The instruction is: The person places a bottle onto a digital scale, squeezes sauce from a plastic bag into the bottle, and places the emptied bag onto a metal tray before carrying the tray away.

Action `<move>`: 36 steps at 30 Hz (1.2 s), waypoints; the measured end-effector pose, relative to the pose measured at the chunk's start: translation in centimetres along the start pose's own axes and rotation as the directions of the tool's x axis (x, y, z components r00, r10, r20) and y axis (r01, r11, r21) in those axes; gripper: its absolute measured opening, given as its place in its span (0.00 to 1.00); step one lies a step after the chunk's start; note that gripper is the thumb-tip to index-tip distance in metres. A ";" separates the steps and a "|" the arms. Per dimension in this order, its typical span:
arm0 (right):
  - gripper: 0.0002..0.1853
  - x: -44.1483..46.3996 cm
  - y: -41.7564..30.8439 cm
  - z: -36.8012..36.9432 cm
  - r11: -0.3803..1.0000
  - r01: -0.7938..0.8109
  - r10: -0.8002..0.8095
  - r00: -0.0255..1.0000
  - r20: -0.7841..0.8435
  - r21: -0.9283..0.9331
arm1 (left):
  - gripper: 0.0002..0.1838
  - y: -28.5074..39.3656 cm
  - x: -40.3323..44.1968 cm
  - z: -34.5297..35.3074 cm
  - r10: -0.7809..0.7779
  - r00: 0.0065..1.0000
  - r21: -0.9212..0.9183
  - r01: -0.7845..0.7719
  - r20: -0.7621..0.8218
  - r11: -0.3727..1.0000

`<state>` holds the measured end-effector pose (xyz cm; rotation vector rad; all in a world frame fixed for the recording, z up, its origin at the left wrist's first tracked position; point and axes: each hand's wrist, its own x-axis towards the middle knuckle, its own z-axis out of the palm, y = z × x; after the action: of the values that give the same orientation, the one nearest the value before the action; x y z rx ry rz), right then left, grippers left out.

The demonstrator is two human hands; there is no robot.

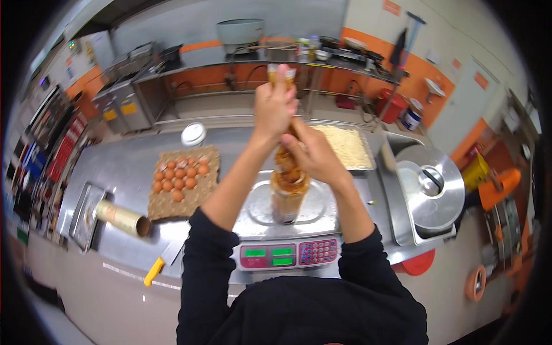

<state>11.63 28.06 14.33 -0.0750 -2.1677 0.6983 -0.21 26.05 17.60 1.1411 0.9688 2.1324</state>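
My left hand [276,109] is closed around the upper part of a clear plastic bag [286,158] smeared with a brown, sauce-like filling. Lower down, my right hand [315,150] grips the same bag, its fingers wrapped round it. Directly beneath, a tall clear container [286,201] with brown stuff near its top stands on the steel pan of a digital scale [321,215]. Whether the bag's lower end is inside the container or only touches its mouth, I cannot tell. Green displays are lit on the scale's pink panel.
Left of the scale are a cardboard egg tray [164,208], a white-lidded tub [194,134], a yellow-handled knife [154,271] and a cardboard tube [123,218] by a metal tray [80,230]. To the right are a pan of pale shreds [345,146] and a large lidded pot [451,195].
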 end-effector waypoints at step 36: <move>0.07 -1.0 1.8 3.0 0.943 -0.108 0.192 0.949 -0.249 0.316 | 0.29 0.5 -1.7 2.3 0.009 0.998 0.007 -0.009 0.055 1.000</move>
<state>9.73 27.89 11.18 -0.1712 -1.7813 1.0346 2.52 25.32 18.13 1.2033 0.9489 2.0951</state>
